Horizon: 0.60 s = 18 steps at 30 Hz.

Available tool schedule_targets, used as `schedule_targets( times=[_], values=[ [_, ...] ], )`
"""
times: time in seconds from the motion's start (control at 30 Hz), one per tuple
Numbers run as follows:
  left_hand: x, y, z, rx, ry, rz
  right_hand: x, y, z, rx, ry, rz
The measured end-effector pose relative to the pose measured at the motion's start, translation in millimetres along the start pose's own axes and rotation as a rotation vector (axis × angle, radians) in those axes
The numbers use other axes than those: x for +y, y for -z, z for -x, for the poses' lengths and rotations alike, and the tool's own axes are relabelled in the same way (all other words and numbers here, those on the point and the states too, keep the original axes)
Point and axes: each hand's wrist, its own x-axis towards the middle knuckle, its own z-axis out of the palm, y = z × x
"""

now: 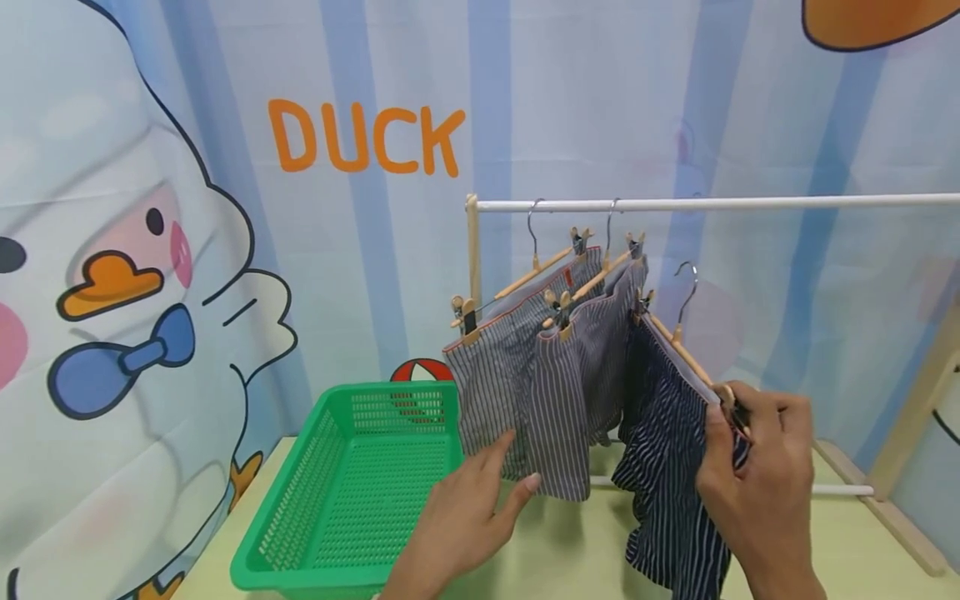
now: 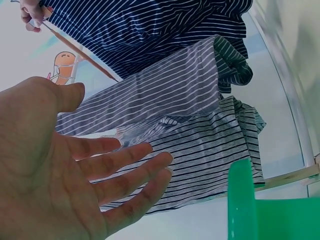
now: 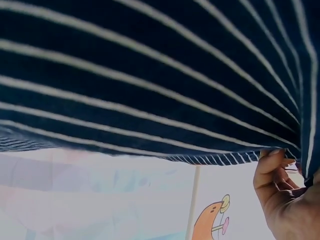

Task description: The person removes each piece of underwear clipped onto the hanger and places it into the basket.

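My right hand (image 1: pixel 765 475) pinches the near clip end of a wooden clip hanger (image 1: pixel 686 354), from which dark navy striped shorts (image 1: pixel 671 450) hang. The hook of that hanger is off the rail. In the right wrist view the navy cloth (image 3: pixel 150 75) fills the upper part, with fingers at its edge. My left hand (image 1: pixel 468 508) has its fingers spread, close to the lower part of two hung garments: light grey striped shorts (image 1: pixel 491 375) and grey striped shorts (image 1: pixel 558 417). From the left wrist view, the palm (image 2: pixel 65 170) holds nothing.
A white rail (image 1: pixel 712 202) on a wooden stand carries the hangers of both grey shorts. A green plastic basket (image 1: pixel 352 483) stands to the left on the pale yellow table (image 1: pixel 847 550). Behind hangs a curtain (image 1: pixel 390 275) printed with a duck.
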Motion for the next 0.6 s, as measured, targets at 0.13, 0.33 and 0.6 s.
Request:
schedule_targets(
  times=[0.13, 0.33, 0.6],
  values=[
    [0.4, -0.7, 0.1, 0.002, 0.002, -0.003, 2.2, -0.1, -0.4, 0.002, 0.024, -0.040],
    [1.8, -1.3, 0.0, 0.016, -0.009, -0.022, 7.2, 2.2, -2.4, -0.004, 0.040, -0.079],
    [3.6, -3.1, 1.2, 0.035, -0.023, -0.033, 8.0, 10.5, -2.2, -0.036, 0.011, -0.089]
  ],
)
